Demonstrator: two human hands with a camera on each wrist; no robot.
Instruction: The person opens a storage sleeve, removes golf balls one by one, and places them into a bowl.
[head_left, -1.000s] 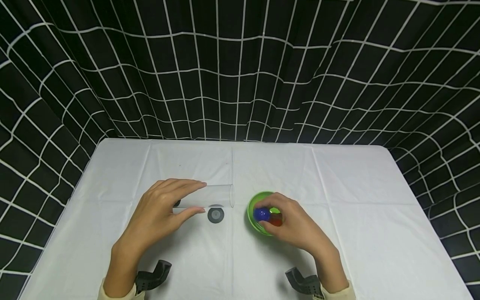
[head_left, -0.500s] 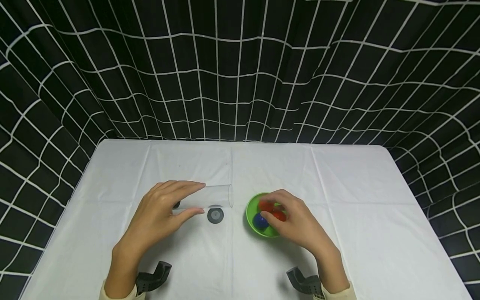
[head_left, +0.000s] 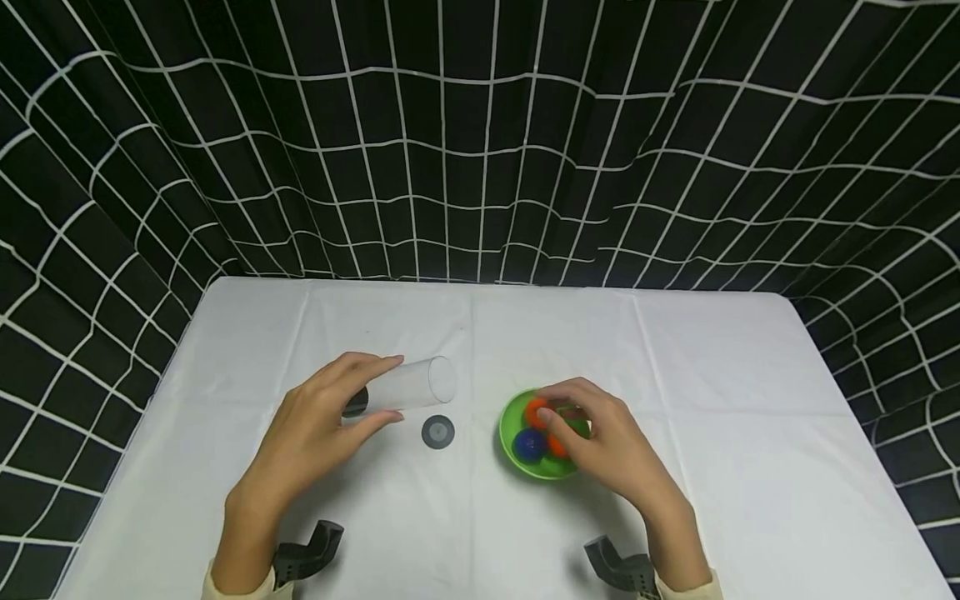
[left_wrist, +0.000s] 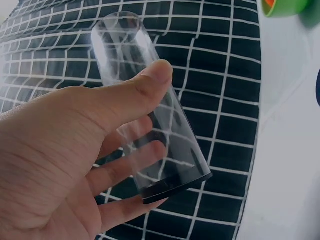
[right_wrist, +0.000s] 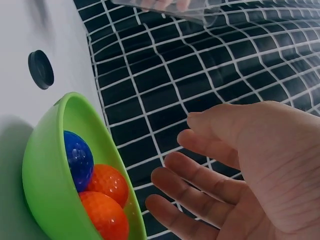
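My left hand (head_left: 307, 433) grips a clear plastic tube (head_left: 411, 388) with a black end cap (left_wrist: 178, 187) at its near end. The tube is tilted, its open end facing right in the head view. Inside it I see no ball. My right hand (head_left: 611, 437) hovers over a green bowl (right_wrist: 42, 175), thumb and fingers loosely bent with nothing between them. In the bowl lie a blue ball (head_left: 529, 447) and two orange balls (right_wrist: 109, 181); the fingers partly cover the orange ones in the head view.
A small round grey cap (head_left: 438, 432) lies flat on the white tablecloth (head_left: 712, 483) between the tube and the bowl. Black curtain with white grid lines (head_left: 465, 167) hangs behind and beside the table.
My right hand held the blue ball a second ago; it has let go, and the ball lies in the bowl. The tube's open end has tipped upward in my left hand.
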